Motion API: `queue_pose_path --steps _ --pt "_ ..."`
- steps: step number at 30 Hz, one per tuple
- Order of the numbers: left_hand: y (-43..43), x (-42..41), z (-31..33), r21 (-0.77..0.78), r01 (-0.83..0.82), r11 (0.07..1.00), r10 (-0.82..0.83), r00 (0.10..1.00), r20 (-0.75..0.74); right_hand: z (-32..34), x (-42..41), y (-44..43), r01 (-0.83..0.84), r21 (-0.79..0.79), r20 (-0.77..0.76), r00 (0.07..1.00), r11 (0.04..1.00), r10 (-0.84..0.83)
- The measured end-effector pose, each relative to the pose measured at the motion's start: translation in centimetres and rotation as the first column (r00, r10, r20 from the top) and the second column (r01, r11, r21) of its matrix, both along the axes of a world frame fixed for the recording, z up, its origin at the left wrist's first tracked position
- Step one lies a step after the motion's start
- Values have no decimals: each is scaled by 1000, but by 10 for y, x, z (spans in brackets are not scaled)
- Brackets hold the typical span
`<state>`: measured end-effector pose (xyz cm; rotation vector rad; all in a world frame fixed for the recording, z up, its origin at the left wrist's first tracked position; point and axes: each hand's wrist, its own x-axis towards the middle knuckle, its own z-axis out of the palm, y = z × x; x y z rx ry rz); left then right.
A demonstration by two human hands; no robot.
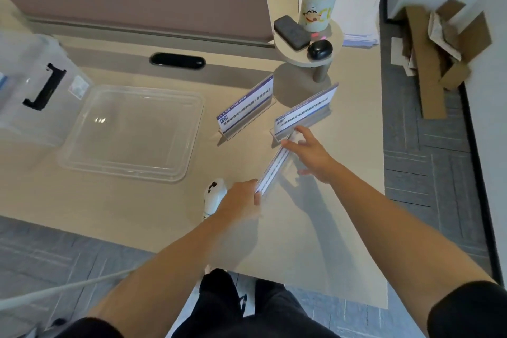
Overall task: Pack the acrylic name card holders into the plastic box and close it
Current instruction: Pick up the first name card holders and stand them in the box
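Note:
Three acrylic name card holders with blue-and-white cards are on the beige desk. My left hand (242, 197) grips the near end of one holder (274, 166), seen edge-on. My right hand (308, 153) holds its far end, thumb and fingers spread around it. Two more holders stand upright: one (245, 107) at the middle, another (306, 111) just beyond my right hand. The clear plastic box (33, 82) with a black handle sits at the far left. Its clear lid (131, 132) lies flat beside it.
A white controller (214, 195) lies by my left hand. A small round stand (310, 44) carries a yellow-capped bottle, a black case and a black oval object. A pink partition runs along the back. Cardboard scraps lie on the floor at right.

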<state>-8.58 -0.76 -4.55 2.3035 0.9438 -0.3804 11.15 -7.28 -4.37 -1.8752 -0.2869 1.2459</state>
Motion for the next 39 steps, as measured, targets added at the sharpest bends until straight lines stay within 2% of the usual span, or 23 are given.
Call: queue_pose_path --steps 3,7,11,17,25,29,31,36,39 --pt "2 -6 17 48 -24 999 21 998 65 12 -4 10 26 75 -38 999 997 -23" --pt "17 -16 36 -33 -28 999 32 992 126 43 -21 29 63 131 35 997 989 -68" --pt "35 -37 64 -145 -100 984 127 973 191 74 -48 48 55 190 124 989 980 -80" --pt "65 -113 102 -220 -4 975 57 970 235 122 -115 90 -54 238 244 970 970 -6" --pt "124 -260 124 -67 -18 998 45 902 430 175 -248 164 -120 247 242 969 962 59" --pt "148 -327 133 -67 -82 994 105 838 536 188 -305 205 -131 275 192 978 953 79" --pt "167 -358 138 -126 -149 981 194 816 545 193 -333 227 -178 296 182 975 938 127" --pt "221 -410 136 -429 -235 872 460 694 554 200 -382 286 -263 362 144 964 894 225" --pt "250 -433 136 -502 -261 825 542 617 570 204 -404 325 -300 415 99 953 859 285"
